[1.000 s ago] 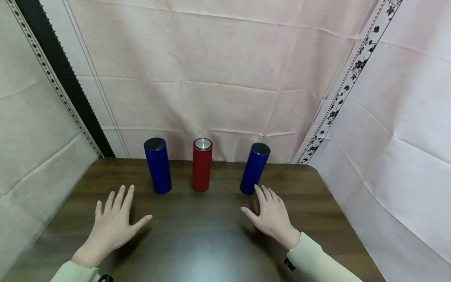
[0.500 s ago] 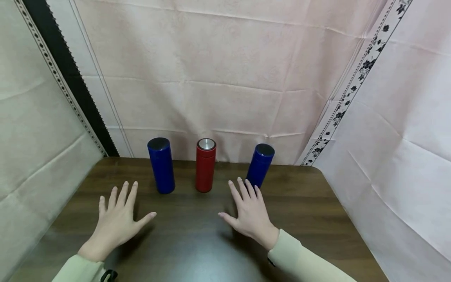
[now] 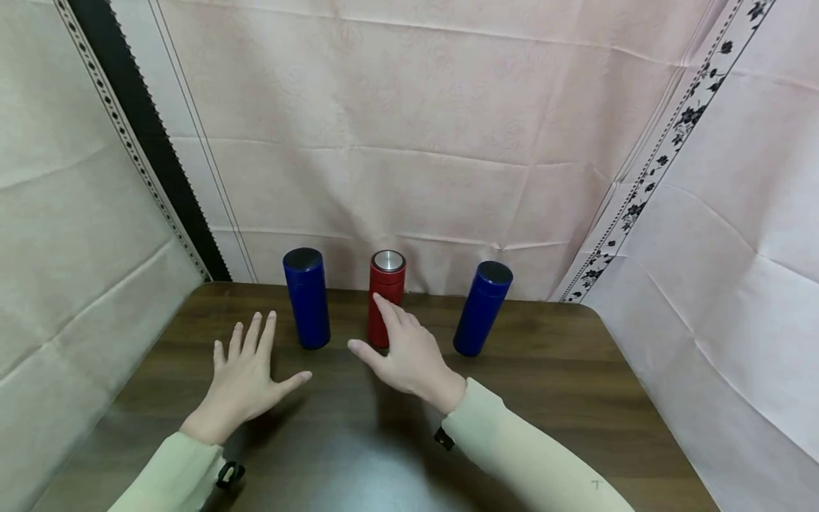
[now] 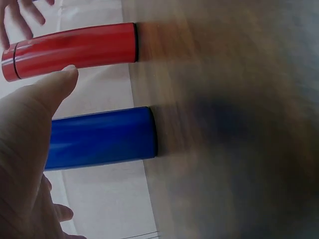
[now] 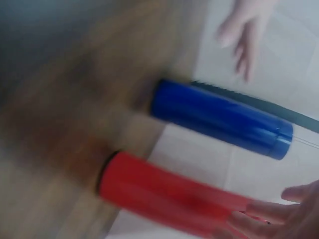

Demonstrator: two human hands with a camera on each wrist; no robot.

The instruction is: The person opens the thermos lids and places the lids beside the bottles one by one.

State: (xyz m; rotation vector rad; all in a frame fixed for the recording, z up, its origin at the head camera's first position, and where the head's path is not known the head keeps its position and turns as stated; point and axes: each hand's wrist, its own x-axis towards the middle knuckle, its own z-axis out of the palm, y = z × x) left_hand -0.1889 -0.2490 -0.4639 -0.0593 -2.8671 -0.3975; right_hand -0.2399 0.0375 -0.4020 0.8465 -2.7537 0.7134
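Three slim thermos flasks stand upright in a row near the table's back edge. The red thermos [image 3: 380, 281], with a silver-centred lid, is in the middle, between a left blue thermos [image 3: 308, 299] and a right blue thermos [image 3: 483, 309]. My right hand [image 3: 412, 359] hovers in front of the red one, thumb spread to the left. Its fingers overlap the flask's right side in the head view, hiding part of it. Over the table at the left, my left hand [image 3: 243, 384] is spread, fingers pointing towards the left blue flask, with nothing held.
The brown wooden table [image 3: 544, 427] has rounded back corners. A pale cloth [image 3: 409, 128] hangs behind it, and white cloth [image 3: 736, 299] closes off both sides. Dark bands [image 3: 147, 135] run down the cloth at the left.
My right hand has moved left, from the right blue thermos to in front of the red one. My left hand stays spread, shifting slightly. The flasks stand as before; the head view has turned slightly.
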